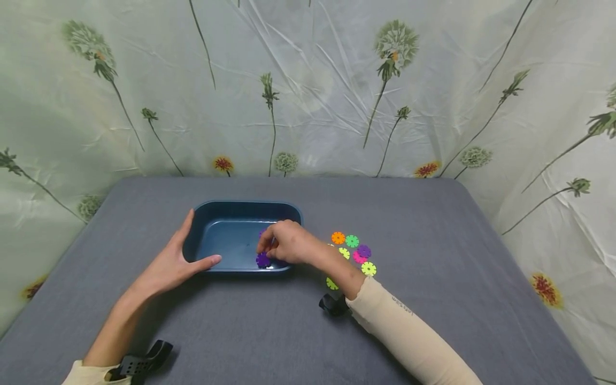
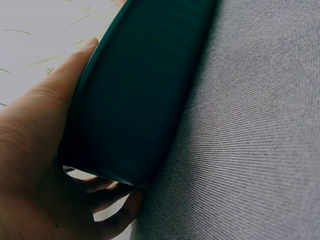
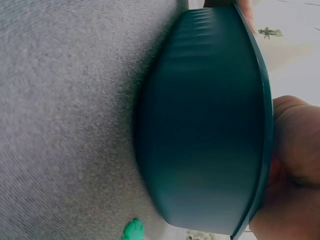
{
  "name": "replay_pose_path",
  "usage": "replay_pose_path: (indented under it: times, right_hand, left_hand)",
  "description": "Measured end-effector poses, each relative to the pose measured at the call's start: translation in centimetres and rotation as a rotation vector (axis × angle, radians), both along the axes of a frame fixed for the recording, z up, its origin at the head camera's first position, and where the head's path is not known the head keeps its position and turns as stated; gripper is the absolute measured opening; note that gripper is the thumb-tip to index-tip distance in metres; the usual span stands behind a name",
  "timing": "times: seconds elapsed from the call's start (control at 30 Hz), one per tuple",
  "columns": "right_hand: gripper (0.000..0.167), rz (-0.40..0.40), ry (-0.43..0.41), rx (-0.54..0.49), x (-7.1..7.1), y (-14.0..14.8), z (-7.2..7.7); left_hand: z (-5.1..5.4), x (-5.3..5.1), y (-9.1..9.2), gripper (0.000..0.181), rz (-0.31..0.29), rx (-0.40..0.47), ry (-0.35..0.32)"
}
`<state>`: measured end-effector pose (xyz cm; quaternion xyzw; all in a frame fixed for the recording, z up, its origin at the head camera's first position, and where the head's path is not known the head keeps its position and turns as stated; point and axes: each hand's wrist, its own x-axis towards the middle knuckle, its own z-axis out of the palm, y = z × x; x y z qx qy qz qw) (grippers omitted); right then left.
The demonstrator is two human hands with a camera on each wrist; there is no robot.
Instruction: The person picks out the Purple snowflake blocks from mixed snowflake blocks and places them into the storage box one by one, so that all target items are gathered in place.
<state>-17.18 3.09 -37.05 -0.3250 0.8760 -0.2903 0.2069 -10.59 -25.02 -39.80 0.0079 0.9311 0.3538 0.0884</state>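
Purple disc [image 1: 262,261]: one, deep violet, flat and round, edge notched; located inside the tray, near its front wall, pinched at the fingertips of the right hand [image 1: 292,243]. Tray [image 1: 228,238]: one, dark blue, rectangular with rounded corners, set on grey cloth [image 1: 231,321]; its left end is held by the left hand [image 1: 174,262], thumb and fingers spread wide around the corner.

Loose discs, right of the tray: one orange disc [image 1: 338,238], one green disc [image 1: 352,241], one purple piece [image 1: 364,250], one pink disc [image 1: 359,258] partly overlapped by it, and at least three yellow discs [image 1: 368,268].

Obscured: a second violet patch behind the right fingers is mostly covered; some yellow discs are partly hidden by the right forearm; the right fingertips are concealed by the tray wall in the right wrist view.
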Motion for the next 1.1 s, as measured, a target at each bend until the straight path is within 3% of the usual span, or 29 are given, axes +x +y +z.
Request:
replay_pose_path:
  times: [0.33,0.6,0.77,1.1]
  right_hand:
    - [0.017,0.022,0.087,0.028,0.6,-0.4,-0.5]
    - [0.026,0.040,0.086,-0.022,0.5,0.2,-0.5]
    - [0.026,0.035,0.072,-0.102,0.3,0.7,-0.3]
    - [0.032,-0.010,-0.041,-0.302,0.2,2.1,-0.1]
  left_hand:
    - [0.0,0.2,-0.4,0.126,-0.007,0.007,0.011]
    - [-0.1,0.0,-0.1,0.127,-0.004,0.003,-0.003]
    - [-0.1,0.0,0.1,0.127,0.000,-0.008,-0.011]
    - [0.0,0.1,0.0,0.126,-0.011,0.000,0.008]
